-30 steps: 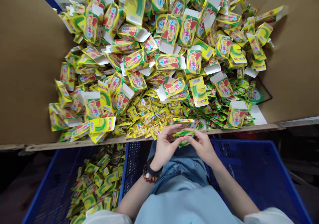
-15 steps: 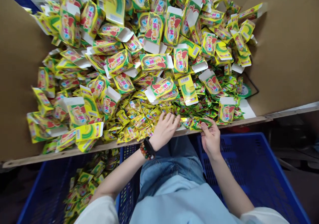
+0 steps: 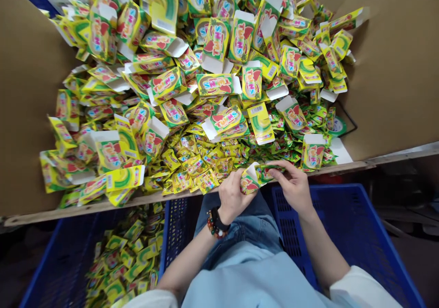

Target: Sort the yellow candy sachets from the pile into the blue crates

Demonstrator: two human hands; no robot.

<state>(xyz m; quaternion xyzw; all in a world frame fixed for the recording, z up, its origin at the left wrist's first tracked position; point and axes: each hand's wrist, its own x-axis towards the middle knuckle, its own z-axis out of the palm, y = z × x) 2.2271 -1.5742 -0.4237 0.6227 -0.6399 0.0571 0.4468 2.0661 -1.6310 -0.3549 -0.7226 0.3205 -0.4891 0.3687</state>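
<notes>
My left hand (image 3: pixel 233 193) is closed around a small yellow and green candy box (image 3: pixel 249 180) with its white end flap up, just over the bench's front edge. At the box's open end, my right hand (image 3: pixel 291 183) pinches green-wrapped candies (image 3: pixel 265 173); how many I cannot make out. The candies touch the box, and whether any are inside is hidden. Behind my hands lie loose yellow-wrapped candies (image 3: pixel 195 165) and green-wrapped candies (image 3: pixel 288 150). Farther back rises a heap of flap-open candy boxes (image 3: pixel 219 85).
Brown cardboard walls (image 3: pixel 394 79) enclose the heap, with a wooden edge (image 3: pixel 137 202) in front. Below left, a blue crate (image 3: pixel 61 257) holds many filled-looking boxes (image 3: pixel 137 253). Another blue crate (image 3: pixel 363 235) stands below right. A round tape roll (image 3: pixel 338 126) lies at the right wall.
My left hand has come back from the candy pile and now holds a box upright-tilted near the edge. My right hand has brought its green candies to the box's open end.
</notes>
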